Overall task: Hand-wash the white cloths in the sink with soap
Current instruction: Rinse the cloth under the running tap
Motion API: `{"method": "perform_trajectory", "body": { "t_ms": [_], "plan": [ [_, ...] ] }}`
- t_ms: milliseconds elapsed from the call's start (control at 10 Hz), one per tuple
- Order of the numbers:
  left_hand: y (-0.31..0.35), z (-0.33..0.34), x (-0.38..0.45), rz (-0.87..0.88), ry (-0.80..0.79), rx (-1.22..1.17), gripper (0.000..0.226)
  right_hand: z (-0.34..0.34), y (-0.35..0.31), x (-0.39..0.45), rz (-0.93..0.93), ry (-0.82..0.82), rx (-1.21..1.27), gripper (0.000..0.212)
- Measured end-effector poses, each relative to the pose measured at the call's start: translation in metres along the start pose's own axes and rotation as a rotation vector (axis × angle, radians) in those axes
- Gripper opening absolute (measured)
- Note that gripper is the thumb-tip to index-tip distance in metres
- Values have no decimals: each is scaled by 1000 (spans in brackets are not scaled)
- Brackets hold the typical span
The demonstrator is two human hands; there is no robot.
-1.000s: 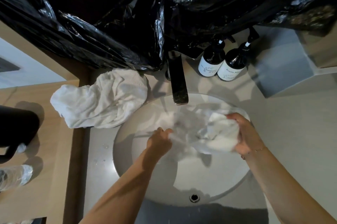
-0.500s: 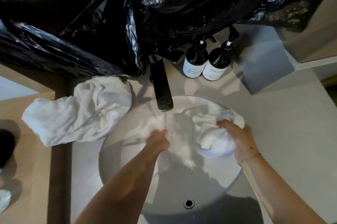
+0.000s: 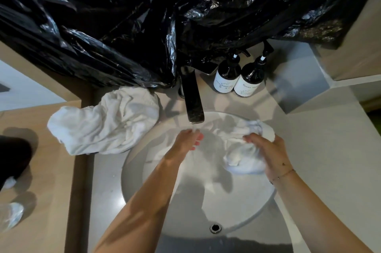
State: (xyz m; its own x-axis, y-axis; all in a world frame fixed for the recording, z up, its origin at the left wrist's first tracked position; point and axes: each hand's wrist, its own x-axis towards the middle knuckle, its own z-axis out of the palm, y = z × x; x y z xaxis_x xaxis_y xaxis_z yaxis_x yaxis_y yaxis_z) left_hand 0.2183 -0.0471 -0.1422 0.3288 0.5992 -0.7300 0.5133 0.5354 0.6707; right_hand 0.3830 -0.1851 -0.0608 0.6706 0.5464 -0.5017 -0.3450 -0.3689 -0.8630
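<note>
Left hand (image 3: 188, 139): held loose under the faucet (image 3: 192, 100) stream at centre, nothing gripped.
Right hand (image 3: 266, 149): wet cloth (image 3: 241, 160) bunched and gripped centre-right, kept over the sink (image 3: 144, 191) for draining.

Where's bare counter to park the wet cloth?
Free: counter right of the sink, below the bottles. Narrow strip left of the sink, under the dry cloth. Crowded: around the faucet and the bottles.

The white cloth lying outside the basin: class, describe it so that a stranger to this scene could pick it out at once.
Start at the round sink with its dark tap. On the counter just left of the tap lies the dry cloth, a crumpled white heap whose edge hangs over the sink rim. Unlike the cloth in the basin, no hands touch it and no water reaches it.
</note>
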Motion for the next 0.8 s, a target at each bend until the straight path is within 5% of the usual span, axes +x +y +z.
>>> {"method": "perform_trajectory", "body": {
  "t_ms": [200, 400, 500, 600, 700, 800],
  "plan": [
    [22, 14, -1, 73, -8, -164, 41, 5, -6, -6, -6, -66, 47, 26],
    [11, -3, -24, 52, -4, -190, 16, 25, -9, -8, 3, -308, -75, 40],
    [-16, -20, -37, -132, -92, -267, 19, 46, -12, -8, -23, -494, -151, 38],
    [-35, -37, -44, -392, -383, -661, 68, 71, -12, -4, 21, -570, -180, 46],
    [-29, -44, -51, -398, -390, -996, 72, 90, -13, -1, 62, -688, -241, 48],
    [-6, -44, -67, -311, -227, -950, 42, 98, -9, 2, 99, -788, -239, 50]
  ]
}}
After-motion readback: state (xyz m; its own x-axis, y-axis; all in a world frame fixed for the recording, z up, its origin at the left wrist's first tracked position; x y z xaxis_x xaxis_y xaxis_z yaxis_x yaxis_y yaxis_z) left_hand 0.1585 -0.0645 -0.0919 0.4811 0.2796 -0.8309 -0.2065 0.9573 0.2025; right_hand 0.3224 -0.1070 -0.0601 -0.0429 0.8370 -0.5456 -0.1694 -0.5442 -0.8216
